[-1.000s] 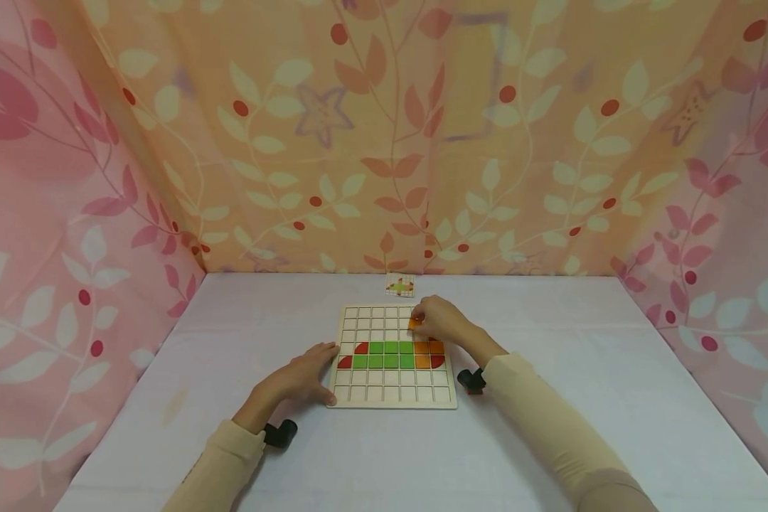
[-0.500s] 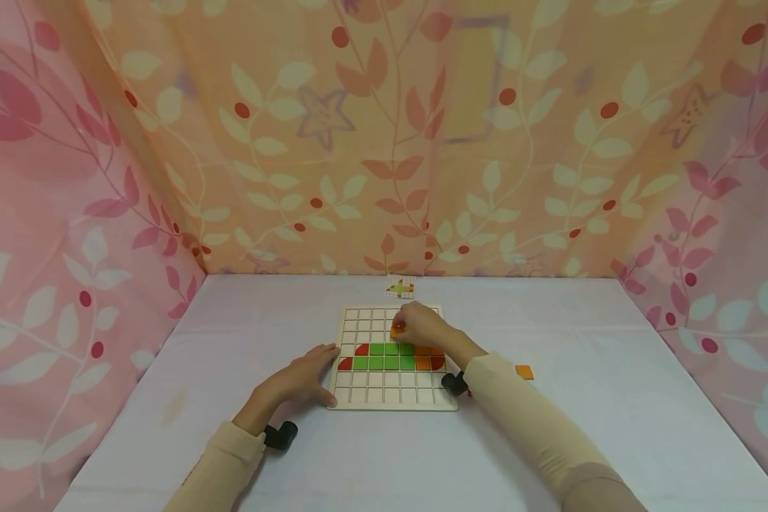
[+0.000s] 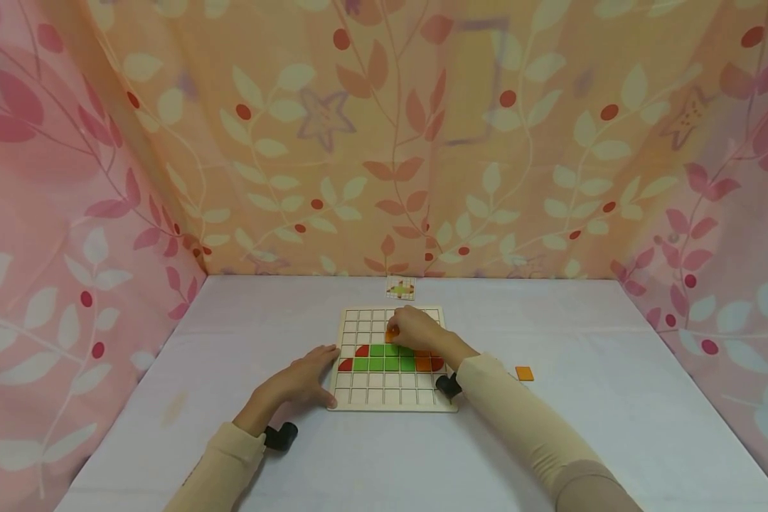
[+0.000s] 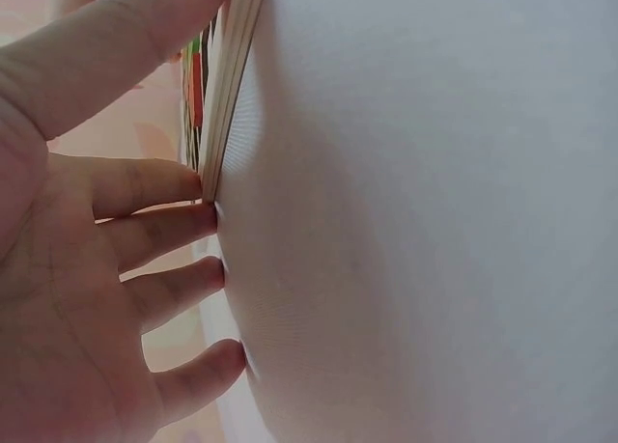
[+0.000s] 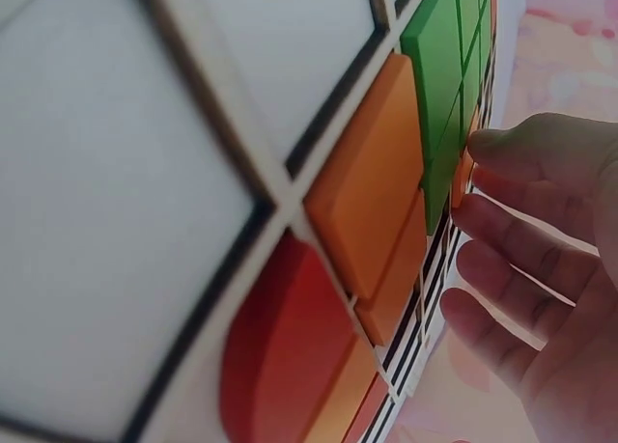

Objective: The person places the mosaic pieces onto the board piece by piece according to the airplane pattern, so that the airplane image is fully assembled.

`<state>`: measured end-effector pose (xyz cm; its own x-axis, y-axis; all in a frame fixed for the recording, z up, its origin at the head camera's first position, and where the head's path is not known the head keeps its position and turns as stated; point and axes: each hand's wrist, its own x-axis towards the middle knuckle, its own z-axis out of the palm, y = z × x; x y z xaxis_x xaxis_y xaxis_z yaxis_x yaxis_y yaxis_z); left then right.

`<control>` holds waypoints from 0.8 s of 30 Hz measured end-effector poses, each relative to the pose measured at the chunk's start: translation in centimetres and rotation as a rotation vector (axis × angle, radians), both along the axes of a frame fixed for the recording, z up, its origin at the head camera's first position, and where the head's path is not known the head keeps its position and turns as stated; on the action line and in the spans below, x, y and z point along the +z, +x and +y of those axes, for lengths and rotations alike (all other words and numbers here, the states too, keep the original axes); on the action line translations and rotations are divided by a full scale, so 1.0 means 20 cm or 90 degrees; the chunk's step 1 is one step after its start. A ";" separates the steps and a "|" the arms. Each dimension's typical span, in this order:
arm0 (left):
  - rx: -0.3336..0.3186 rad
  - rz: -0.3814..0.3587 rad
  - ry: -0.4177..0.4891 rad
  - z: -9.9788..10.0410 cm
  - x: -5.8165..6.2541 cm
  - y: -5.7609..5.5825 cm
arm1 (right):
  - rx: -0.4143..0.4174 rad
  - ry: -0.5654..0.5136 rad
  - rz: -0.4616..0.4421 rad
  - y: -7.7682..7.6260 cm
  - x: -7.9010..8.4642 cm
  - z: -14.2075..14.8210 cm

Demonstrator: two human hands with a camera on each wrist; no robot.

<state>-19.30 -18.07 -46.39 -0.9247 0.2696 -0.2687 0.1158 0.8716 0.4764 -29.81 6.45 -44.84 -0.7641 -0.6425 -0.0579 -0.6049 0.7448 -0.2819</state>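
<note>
A pale grid board [image 3: 393, 396] lies on the white table. Two of its rows hold green square tiles [image 3: 376, 364], with orange square tiles [image 3: 424, 364] to their right and rounded red tiles [image 3: 362, 350] at the ends. Just beyond the green tiles, my right hand [image 3: 417, 328] pinches an orange square tile [image 3: 391, 337] between thumb and index finger, right at the board's surface. The right wrist view shows its other fingers loosely bent beside that tile. My left hand [image 3: 302, 377] rests at the board's left edge, fingers extended, fingertips [image 4: 201, 186] against the side.
One loose orange square tile [image 3: 525, 373] lies on the table right of the board, beside the right sleeve [image 3: 518, 405]. A small card [image 3: 400, 288] with a coloured grid picture is behind the board. Patterned curtains [image 3: 384, 142] enclose the back and sides.
My right hand has moved left from the board's far right part to its middle, carrying the orange tile. The loose orange tile has come into view beside the sleeve. My left hand stays put.
</note>
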 end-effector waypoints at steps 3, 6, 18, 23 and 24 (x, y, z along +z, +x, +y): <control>-0.002 0.003 -0.002 0.00 0.00 0.00 | -0.003 0.000 0.000 0.00 0.00 0.00; -0.002 0.005 0.000 0.00 0.00 0.00 | -0.001 0.003 0.003 0.00 -0.01 0.00; -0.006 0.000 0.003 0.00 0.01 0.01 | -0.029 -0.027 -0.013 0.02 0.01 0.05; -0.011 0.001 0.004 -0.01 0.02 0.01 | -0.041 -0.069 -0.021 0.03 0.03 0.12; -0.012 0.002 0.004 -0.01 0.02 0.01 | -0.038 -0.075 -0.019 0.04 0.04 0.13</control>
